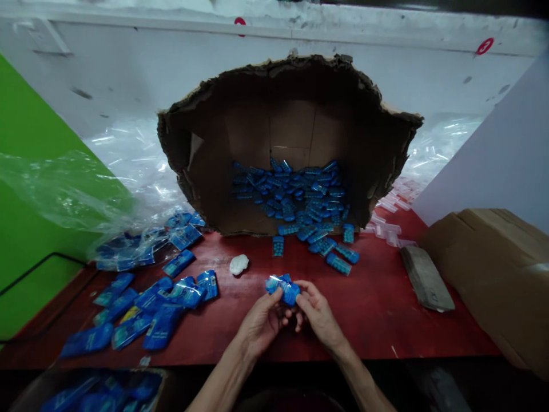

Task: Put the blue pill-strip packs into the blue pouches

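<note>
Both of my hands meet above the red table near its front edge. My left hand (265,321) pinches the left side of a small blue packet (288,290), with the thumb on top. On the packet's right side, my right hand (316,312) holds it with thumb and fingers. Beyond the hands, small blue containers (338,264) with clear parts lie on the table and spill from a large cardboard box (343,126) on its side. Flat blue packets (163,326) lie in a loose pile to the left. A crumpled white wad (239,264) sits between pile and containers.
A brown carton (493,280) and a grey stack (426,277) stand at the right. Clear plastic film (137,166) covers the back left. Clear pinkish pieces (388,229) lie behind right. An open box of blue packets (103,395) sits below the front left edge.
</note>
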Demonstrator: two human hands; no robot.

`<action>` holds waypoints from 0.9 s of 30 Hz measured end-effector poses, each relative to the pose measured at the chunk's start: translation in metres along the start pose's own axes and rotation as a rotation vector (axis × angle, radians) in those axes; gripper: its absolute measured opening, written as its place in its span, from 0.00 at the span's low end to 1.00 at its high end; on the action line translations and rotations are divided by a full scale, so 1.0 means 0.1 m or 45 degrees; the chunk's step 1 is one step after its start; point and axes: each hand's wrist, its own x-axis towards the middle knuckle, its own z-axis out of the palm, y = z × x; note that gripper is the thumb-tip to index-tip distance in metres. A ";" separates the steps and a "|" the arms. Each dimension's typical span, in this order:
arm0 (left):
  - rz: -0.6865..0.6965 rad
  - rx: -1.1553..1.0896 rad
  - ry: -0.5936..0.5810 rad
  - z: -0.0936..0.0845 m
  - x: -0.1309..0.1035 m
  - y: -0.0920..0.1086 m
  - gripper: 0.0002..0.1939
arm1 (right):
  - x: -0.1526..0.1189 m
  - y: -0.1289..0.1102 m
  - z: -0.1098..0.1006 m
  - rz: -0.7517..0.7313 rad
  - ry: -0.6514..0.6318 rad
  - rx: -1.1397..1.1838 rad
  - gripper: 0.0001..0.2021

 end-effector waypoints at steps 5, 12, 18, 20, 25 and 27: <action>0.033 0.081 -0.032 0.04 0.01 -0.03 0.07 | -0.01 0.01 0.01 -0.015 0.055 -0.053 0.29; 0.014 0.274 -0.047 0.05 0.00 -0.06 0.13 | -0.04 -0.07 -0.02 0.001 -0.025 -0.083 0.27; 0.026 0.430 0.122 0.07 -0.02 -0.01 0.18 | -0.07 -0.05 0.00 -0.068 0.042 -0.238 0.25; 0.055 0.470 0.126 0.05 -0.01 0.01 0.17 | -0.08 -0.04 0.00 -0.066 0.013 -0.236 0.27; 0.079 0.433 -0.066 0.02 -0.05 0.01 0.13 | -0.07 -0.02 -0.02 -0.003 -0.068 -0.002 0.30; 0.050 0.364 -0.164 0.03 -0.08 0.00 0.13 | -0.06 -0.03 -0.04 -0.013 -0.060 0.045 0.30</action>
